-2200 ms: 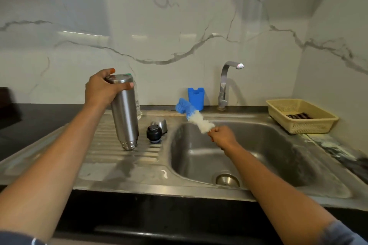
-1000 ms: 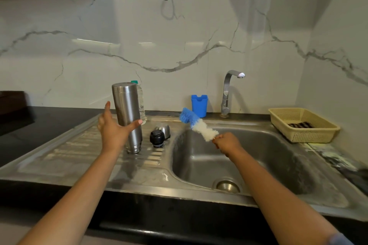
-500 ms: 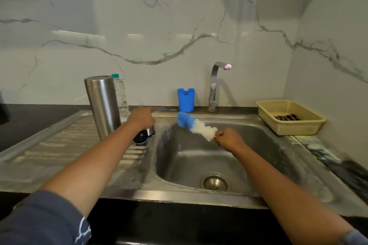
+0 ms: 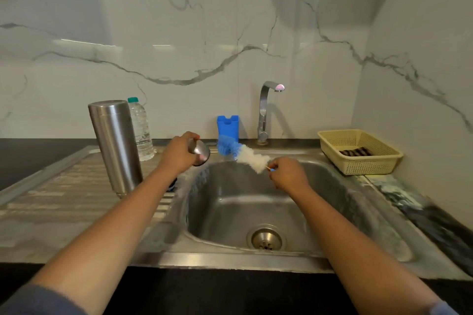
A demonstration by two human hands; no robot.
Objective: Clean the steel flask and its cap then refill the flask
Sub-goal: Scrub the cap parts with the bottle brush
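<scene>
Beside the right hand [image 4: 288, 174], which is gripping the bottle brush [image 4: 243, 155], the left hand [image 4: 179, 153] is now lifting the steel cap [image 4: 199, 152], having released the flask [image 4: 115, 146], so cap scrubbing is starting

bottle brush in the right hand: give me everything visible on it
The bottle brush has a fluffy head, blue at the tip and white nearer the grip, on a thin stem with orange and blue bits showing at the fingers. The right hand pinches the stem just behind the white part. It hangs over the sink's back edge, tilted, tip up-left toward the cap in the left hand, close to it; contact unclear.
</scene>
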